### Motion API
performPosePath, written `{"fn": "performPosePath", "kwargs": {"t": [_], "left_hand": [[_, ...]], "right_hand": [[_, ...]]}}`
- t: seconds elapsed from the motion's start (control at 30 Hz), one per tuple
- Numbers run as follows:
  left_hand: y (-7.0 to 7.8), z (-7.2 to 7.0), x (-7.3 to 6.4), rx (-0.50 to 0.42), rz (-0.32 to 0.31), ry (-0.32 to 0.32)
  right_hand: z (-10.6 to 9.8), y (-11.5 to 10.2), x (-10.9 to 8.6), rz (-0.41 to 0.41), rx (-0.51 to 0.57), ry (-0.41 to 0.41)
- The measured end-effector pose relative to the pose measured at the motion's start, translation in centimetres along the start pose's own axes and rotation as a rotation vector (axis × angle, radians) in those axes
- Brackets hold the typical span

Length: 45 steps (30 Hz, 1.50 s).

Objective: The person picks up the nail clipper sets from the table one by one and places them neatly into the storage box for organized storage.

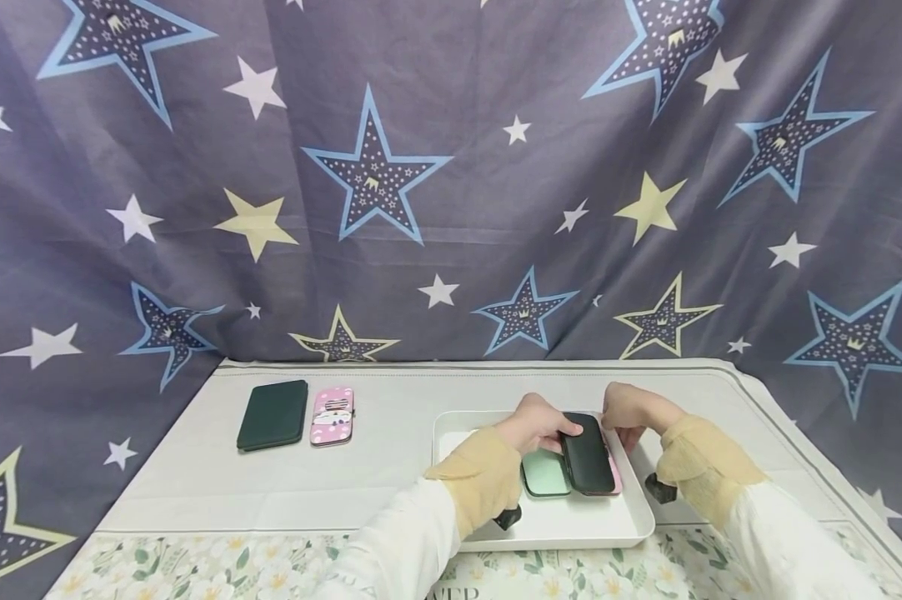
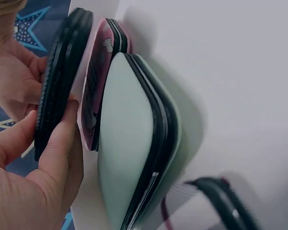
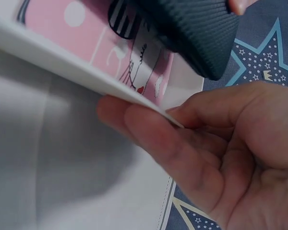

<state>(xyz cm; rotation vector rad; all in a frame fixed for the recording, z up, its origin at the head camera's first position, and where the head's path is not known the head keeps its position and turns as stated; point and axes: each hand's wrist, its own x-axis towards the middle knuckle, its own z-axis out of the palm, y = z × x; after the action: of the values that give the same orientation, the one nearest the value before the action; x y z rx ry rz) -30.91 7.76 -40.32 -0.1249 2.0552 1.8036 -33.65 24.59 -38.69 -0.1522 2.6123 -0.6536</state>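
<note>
My left hand (image 1: pixel 535 423) pinches a dark flat case (image 1: pixel 589 458), textured and with rounded corners, between thumb and fingers. The case is tilted over the white tray (image 1: pixel 571 529). Beneath it, a pink printed case (image 3: pixel 81 36) lies in the tray, mostly covered in the head view. Beside that is a mint-green case (image 2: pixel 127 110) with a black edge. At the tray's right side, my right hand (image 3: pixel 206 153) pinches the rim (image 3: pixel 86 74) between thumb and fingers. Part of another dark-edged case (image 2: pixel 218 196), blurred, shows low in the left wrist view.
To the left on the white tabletop (image 1: pixel 391 492) lie a dark green case (image 1: pixel 273 415) and a pink case (image 1: pixel 333 416) with a cartoon print. A star-patterned curtain (image 1: pixel 436 208) hangs behind the table. Floral cloth (image 1: pixel 218 567) covers the front edge.
</note>
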Motion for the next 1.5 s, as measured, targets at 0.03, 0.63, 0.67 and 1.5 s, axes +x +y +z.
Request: {"fn": "performPosePath", "kwargs": {"t": [0.03, 0.63, 0.67, 1.5], "left_hand": [[0.0, 0.1, 0.0, 0.007, 0.0, 0.001], [-0.7, 1.7, 0.5, -0.019, 0.01, 0.072], [-0.7, 1.7, 0.5, -0.01, 0.016, 0.079], [-1.1, 2.1, -0.2, 0.731, 0.32, 0.258]], "right_hand": [[0.0, 0.0, 0.0, 0.001, 0.001, -0.003], [0.0, -0.4, 0.0, 0.031, -0.005, -0.023], [0.0, -0.4, 0.0, 0.033, -0.006, -0.021], [0.2, -0.4, 0.1, 0.029, -0.035, 0.001]]}}
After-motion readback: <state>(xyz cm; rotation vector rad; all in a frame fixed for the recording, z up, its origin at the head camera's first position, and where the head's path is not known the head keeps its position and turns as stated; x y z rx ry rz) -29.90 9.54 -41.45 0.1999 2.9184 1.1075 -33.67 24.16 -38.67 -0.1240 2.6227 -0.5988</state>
